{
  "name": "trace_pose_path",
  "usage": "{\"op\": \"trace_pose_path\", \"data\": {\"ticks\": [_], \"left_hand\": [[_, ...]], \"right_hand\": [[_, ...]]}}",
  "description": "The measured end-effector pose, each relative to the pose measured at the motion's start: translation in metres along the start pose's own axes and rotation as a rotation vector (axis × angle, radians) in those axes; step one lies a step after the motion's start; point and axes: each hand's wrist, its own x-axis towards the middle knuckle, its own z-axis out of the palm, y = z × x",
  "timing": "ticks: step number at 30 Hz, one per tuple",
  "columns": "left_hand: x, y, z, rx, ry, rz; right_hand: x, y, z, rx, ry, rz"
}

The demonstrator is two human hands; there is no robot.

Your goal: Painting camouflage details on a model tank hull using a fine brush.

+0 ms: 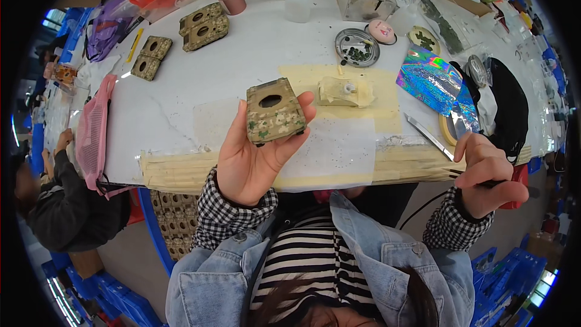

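A camouflage-patterned plastic shell (275, 126) with an oval hole in its upper face rests tilted in my left hand (242, 172). The fingers and thumb grip it by its sides above the table's near edge. Off to the right, my right hand (484, 172) is closed on dark tweezers (454, 173), their two thin tips pointing left. Much of the tweezers is hidden by the fingers. Beyond the shell, a taped block (346, 92) with a pale round knob sits on yellow masking tape. The tweezer tips are apart from the shell.
Similar shells (204, 26) lie at the far left, and several more fill a blue crate (158, 230) below the table. A round metal dish (357, 48) holds small dark green pieces. A utility knife (428, 137), tape roll (448, 129) and shiny holographic sheet (433, 82) lie right.
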Motion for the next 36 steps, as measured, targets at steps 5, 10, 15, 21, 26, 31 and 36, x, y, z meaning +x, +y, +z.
{"op": "trace_pose_path", "data": {"ticks": [5,10,15,21,26,31,36], "left_hand": [[0.001,-0.005,-0.002,0.009,0.015,-0.011],[0.002,-0.01,0.004,0.016,0.114,-0.018],[-0.003,-0.011,-0.002,-0.062,0.073,-0.019],[-0.006,-0.016,0.001,-0.012,0.138,-0.002],[-0.007,-0.018,0.002,0.01,0.176,-0.007],[-0.008,-0.019,0.002,-0.008,0.171,-0.016],[-0.008,-0.02,0.002,-0.007,0.192,-0.028]], "right_hand": [[0.016,0.007,0.045,-0.12,0.049,-0.027],[0.022,0.015,0.063,-0.341,0.073,0.069],[0.029,0.027,0.079,-0.668,0.145,0.019],[0.034,0.048,0.089,-0.832,0.127,-0.017],[0.037,0.065,0.093,-0.925,0.077,-0.086],[0.038,0.07,0.094,-0.922,0.067,-0.091],[0.041,0.054,0.092,-0.891,0.141,-0.1]]}}
